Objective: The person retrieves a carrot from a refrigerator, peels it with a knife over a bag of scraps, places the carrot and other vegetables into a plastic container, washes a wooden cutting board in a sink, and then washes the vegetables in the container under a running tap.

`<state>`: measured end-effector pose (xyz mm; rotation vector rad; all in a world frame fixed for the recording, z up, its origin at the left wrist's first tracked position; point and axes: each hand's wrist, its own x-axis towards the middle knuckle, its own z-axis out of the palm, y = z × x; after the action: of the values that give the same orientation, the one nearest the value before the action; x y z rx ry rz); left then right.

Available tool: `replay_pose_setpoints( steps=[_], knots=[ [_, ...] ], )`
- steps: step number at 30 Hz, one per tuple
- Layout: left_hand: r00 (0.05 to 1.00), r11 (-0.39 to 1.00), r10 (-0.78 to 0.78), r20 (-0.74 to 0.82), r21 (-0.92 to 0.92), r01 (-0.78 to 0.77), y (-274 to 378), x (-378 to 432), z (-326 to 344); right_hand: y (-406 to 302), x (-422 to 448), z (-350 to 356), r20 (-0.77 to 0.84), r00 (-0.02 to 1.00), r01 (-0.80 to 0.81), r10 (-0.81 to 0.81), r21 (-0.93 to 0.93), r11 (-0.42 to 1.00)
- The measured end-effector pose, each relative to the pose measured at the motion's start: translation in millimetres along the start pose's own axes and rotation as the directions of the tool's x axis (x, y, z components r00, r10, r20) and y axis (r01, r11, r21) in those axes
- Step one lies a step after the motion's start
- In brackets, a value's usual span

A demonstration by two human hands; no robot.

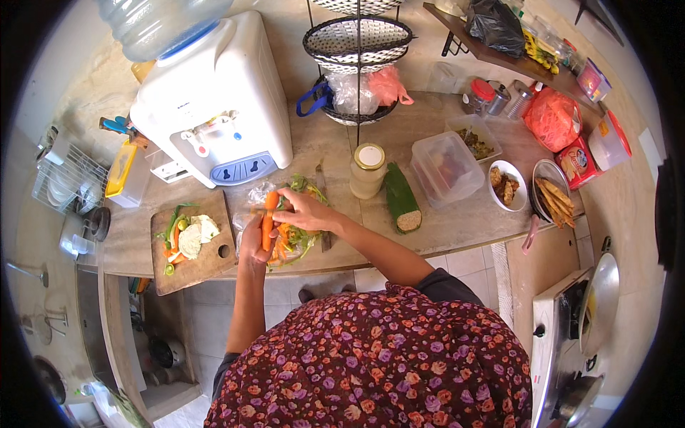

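My left hand (254,239) is wrapped around a carrot (267,230), which points up and away from me. The fingers of my right hand (305,208) are bent against the carrot's far end. A thin greyish edge crosses the carrot between my hands; it is too small to tell what tool it is, or whether my right hand holds it. Beneath both hands lie clear plastic, orange peelings (286,235) and green leafy scraps (304,185). To the left, a wooden cutting board (200,267) carries cauliflower (197,235), carrot pieces, green stalks and small green tomatoes.
A knife (324,224) lies right of the peelings. Beyond are a lidded jar (367,171), a leaf-wrapped block (402,198), a plastic container (447,168) and a bowl of food (507,185). A water dispenser (214,91) stands behind; a stove (554,321) with pans is at right.
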<state>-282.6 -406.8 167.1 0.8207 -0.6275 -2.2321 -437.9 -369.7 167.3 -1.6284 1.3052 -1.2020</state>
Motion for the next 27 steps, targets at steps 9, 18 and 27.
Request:
replay_pose_setpoints(
  steps=[9,18,27],
  knots=[
    [0.996,0.996,-0.084,-0.027,-0.001,0.084,3,-1,9,26,8,-8,-0.052,0.998,0.029,-0.029,0.006,1.000],
    [0.999,0.987,0.005,-0.051,0.159,0.003,0,3,-3,22,8,-1,-0.079,0.997,0.021,-0.017,0.048,0.999],
    [0.991,0.993,-0.107,-0.080,-0.063,0.102,-4,7,-20,10,2,7,0.021,1.000,0.024,-0.023,-0.033,0.999]
  ],
)
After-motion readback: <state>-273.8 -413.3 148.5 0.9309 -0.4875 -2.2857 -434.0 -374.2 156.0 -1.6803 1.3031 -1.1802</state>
